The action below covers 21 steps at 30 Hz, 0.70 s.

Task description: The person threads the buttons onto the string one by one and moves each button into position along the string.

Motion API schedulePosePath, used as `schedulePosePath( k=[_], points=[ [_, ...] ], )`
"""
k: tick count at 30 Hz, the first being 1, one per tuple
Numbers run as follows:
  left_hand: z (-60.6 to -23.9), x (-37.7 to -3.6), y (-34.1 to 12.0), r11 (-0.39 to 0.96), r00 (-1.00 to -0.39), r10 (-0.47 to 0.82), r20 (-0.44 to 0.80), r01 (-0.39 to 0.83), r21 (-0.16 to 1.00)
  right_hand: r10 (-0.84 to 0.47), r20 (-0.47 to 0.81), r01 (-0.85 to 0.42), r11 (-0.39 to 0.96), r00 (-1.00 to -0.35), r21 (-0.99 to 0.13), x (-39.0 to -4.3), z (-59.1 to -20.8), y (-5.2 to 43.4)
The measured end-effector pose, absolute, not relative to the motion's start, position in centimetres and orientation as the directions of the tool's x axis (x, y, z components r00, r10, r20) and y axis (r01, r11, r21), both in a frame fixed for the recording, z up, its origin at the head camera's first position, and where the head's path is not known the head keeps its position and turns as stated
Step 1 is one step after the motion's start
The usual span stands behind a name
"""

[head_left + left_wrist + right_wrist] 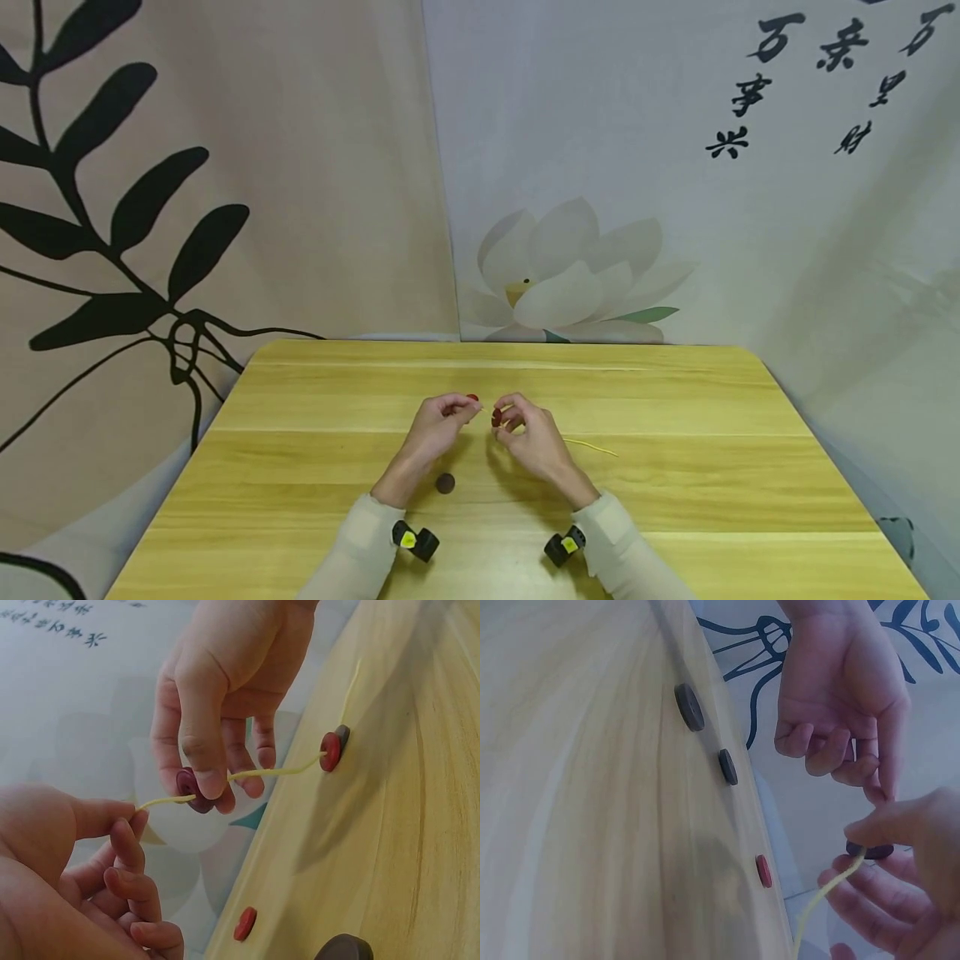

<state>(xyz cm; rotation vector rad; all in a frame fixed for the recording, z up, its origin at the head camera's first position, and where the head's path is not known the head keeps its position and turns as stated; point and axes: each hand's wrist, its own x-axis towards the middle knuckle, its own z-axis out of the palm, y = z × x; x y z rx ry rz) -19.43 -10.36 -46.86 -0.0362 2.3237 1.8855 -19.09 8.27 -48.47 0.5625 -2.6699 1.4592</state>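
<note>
While the left hand (437, 427) pinches a yellow cord (271, 772), the right hand (536, 442) clamps its fingers on a dark red button (188, 785) (strung on that cord) above the surface (697, 492).

Black brush-style Chinese characters stand on the pale cloth (577, 125) that hangs beyond the far edge of the worktop (697, 492), toward the right. The head view shows them in slanting columns. Read downward, the left column (750, 95) gives 万, 事, 兴; the right column (887, 87) gives 万, 里, 财. Between the two stands a single character (842, 47), 亲. A dark stroke (872, 2) above it is cut off by the frame and cannot be read. The left wrist view catches some of this lettering (56, 626) on the cloth, tilted and mostly too small and blurred to read surely.
</note>
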Motion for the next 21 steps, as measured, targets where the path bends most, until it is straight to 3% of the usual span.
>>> schedulePosePath(
  k=[21],
  points=[
    [-46.88,-19.55,-10.49,0.222,-0.987,0.062,-0.146,-0.129,0.967,-0.3,0.212,-0.334,0.455,-0.93,-0.825,-19.25,-48.86,8.99]
  ],
)
